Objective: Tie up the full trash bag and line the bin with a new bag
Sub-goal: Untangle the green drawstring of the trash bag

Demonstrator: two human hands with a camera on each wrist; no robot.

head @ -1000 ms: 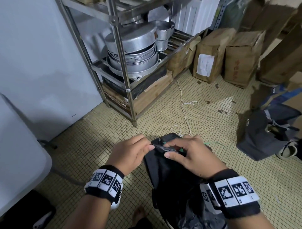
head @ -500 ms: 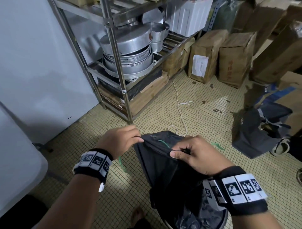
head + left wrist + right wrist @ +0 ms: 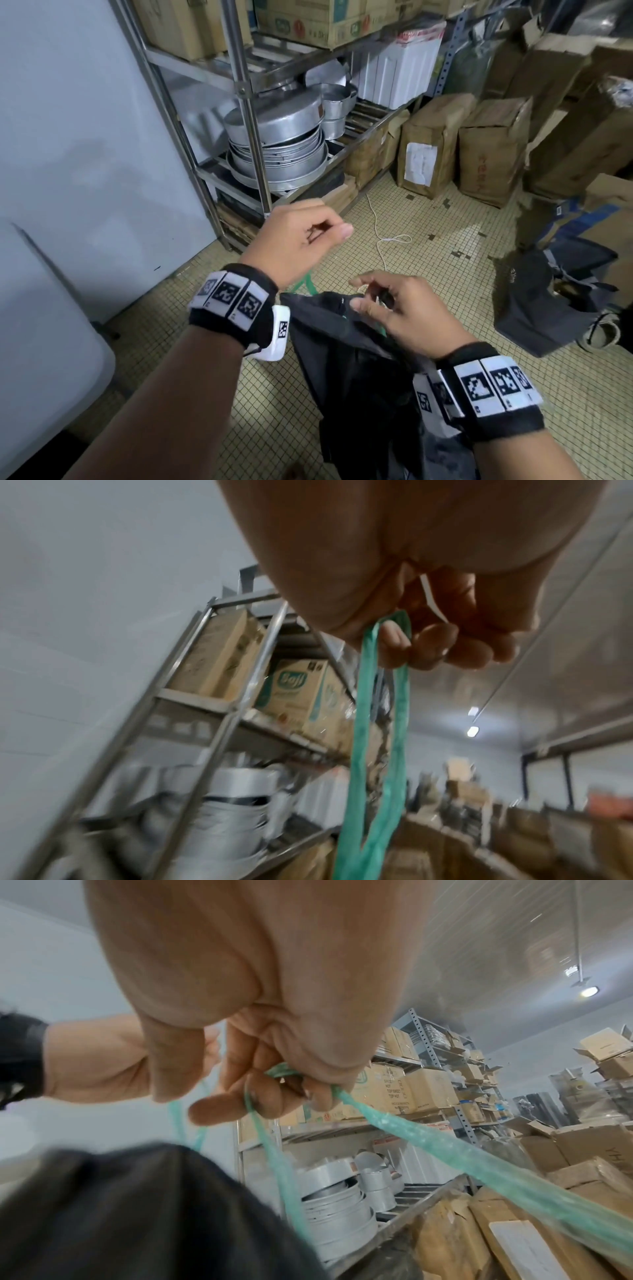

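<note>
Stacked metal pans on steel rack

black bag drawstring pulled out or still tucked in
Pulled out. Each hand, left hand and right hand, grips a green drawstring loop running down to the black bag.

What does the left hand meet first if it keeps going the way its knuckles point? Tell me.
Most likely the metal shelving rack. The left hand, gripping the green drawstring, points up and forward toward the rack's upright post and the stacked round pans. Nothing shows between them, though depth is hard to judge.
</note>
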